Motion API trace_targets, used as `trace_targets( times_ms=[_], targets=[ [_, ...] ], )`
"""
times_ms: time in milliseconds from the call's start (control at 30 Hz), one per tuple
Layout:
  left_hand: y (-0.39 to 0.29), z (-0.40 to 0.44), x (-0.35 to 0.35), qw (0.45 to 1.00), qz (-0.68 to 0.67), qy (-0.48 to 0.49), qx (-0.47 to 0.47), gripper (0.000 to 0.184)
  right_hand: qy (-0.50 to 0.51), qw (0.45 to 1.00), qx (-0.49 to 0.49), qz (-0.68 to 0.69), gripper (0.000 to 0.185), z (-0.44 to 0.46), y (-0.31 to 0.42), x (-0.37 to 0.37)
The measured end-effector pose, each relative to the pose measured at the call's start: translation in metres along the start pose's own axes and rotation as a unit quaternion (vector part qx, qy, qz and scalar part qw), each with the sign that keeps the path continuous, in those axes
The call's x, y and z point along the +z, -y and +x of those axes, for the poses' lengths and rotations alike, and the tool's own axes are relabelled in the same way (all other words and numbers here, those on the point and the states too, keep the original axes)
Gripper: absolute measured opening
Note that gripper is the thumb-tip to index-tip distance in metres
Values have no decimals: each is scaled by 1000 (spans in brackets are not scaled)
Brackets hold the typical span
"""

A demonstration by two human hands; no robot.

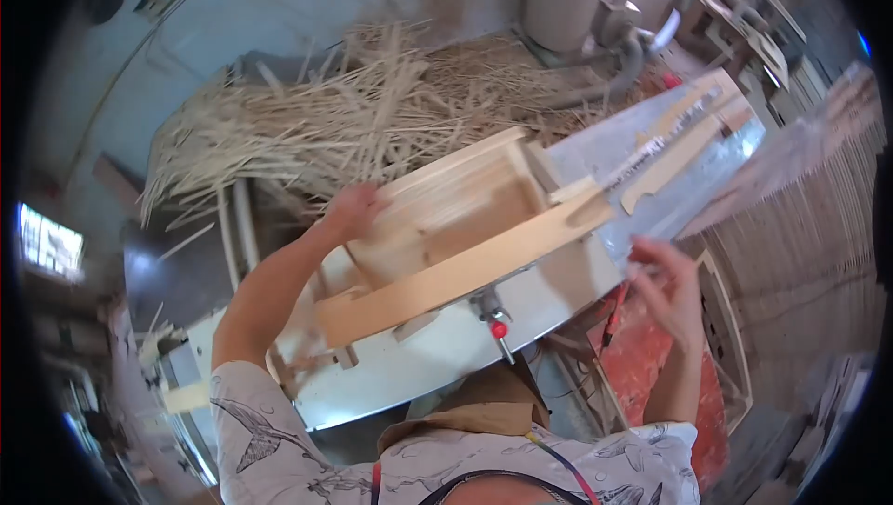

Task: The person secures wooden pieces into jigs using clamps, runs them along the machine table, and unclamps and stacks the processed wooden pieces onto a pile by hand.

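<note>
My left hand (355,213) is at the left end of a shallow wooden frame (465,150); its fingers are smeared, so I cannot tell whether they grip the wood. The frame lies on a machine's pale table (391,384). Along its near side runs a long, pale wooden board (456,272) with a curved end. My right hand (672,286) is off the table's right side, fingers bent and apart, with nothing seen in them. Beyond the board's right end lies a notched wooden piece (674,166) on a shiny surface.
Thin wood strips (326,124) lie heaped behind the table. A clamp lever with a red knob (499,329) sticks out at the front edge. A red surface (642,365) is below my right arm. Stacked thin wooden slats (791,254) stand at right.
</note>
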State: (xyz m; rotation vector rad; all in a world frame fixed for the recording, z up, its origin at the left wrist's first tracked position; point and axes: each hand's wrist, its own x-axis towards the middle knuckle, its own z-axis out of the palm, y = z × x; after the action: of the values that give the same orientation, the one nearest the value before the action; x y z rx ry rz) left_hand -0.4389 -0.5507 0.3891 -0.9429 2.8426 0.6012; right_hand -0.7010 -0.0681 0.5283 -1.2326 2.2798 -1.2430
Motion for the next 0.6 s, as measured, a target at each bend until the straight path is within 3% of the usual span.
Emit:
trace_targets(
  times_ms=[33, 100, 233, 300, 333, 400, 467, 533, 567, 600],
  targets=[
    [-11, -14, -22, 998, 37, -46, 9, 50, -28, 998, -61, -2, 42, 20, 16, 3],
    [3, -39, -58, 965, 68, -245, 67, 44, -4, 997, -76, 34, 42, 61, 46, 23],
    [5, -143, -191, 907, -80, -409, -64, 38, 78, 988, -122, 45, 51, 151, 116, 120],
    [14, -190, -228, 868, -143, -458, -125, 43, 92, 971, -136, 172, 58, 192, 185, 196],
    [24, -214, -238, 861, -137, -470, -139, 43, 160, 952, -82, 246, 60, 207, 241, 220],
    [50, -258, -247, 871, -208, -427, -123, 47, 165, 939, -136, 270, 57, 215, 338, 267],
    [89, -327, -238, 803, -209, -557, -42, 43, 163, 898, -234, 334, 50, 235, 404, 317],
    [118, -427, -228, 734, -161, -657, -59, 37, 189, 892, -300, 279, 47, 231, 439, 381],
    [127, -476, -208, 696, -155, -695, -92, 23, 191, 886, -356, 227, 45, 223, 445, 416],
    [134, -518, -180, 653, -184, -723, -132, 17, 226, 886, -346, 209, 44, 208, 445, 453]
  ],
)
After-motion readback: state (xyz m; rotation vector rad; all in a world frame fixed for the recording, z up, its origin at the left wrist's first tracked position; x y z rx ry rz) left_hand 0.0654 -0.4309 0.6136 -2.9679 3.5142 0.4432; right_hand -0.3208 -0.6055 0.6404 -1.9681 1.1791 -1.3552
